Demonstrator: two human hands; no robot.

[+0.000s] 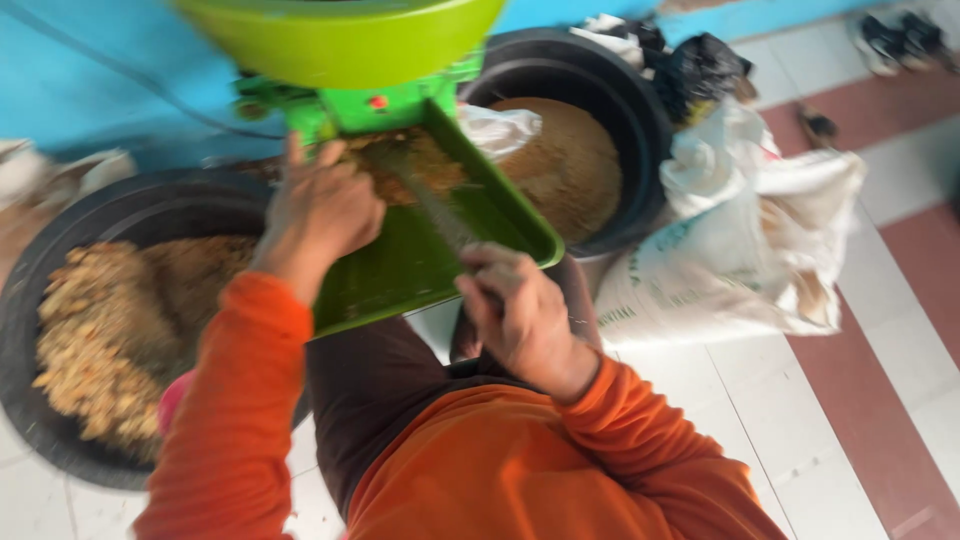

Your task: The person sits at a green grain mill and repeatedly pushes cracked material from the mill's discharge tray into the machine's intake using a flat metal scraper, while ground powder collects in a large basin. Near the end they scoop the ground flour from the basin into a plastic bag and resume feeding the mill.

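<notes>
Left hand [318, 210]: frame centre-left, fingers spread flat on the mash [420, 160] at the chute [420, 255] mouth — pressing, clamped on nothing.
Right hand [515, 310]: lower centre, fist shut round a stick [430, 205] angled up the chute to rake.
Machine [340, 45]: green, top centre.
Tubs: 2 — coarse feed tub [70, 230] left, fine meal tub [620, 90] upper right.
Sack [740, 240]: slumped right.
</notes>
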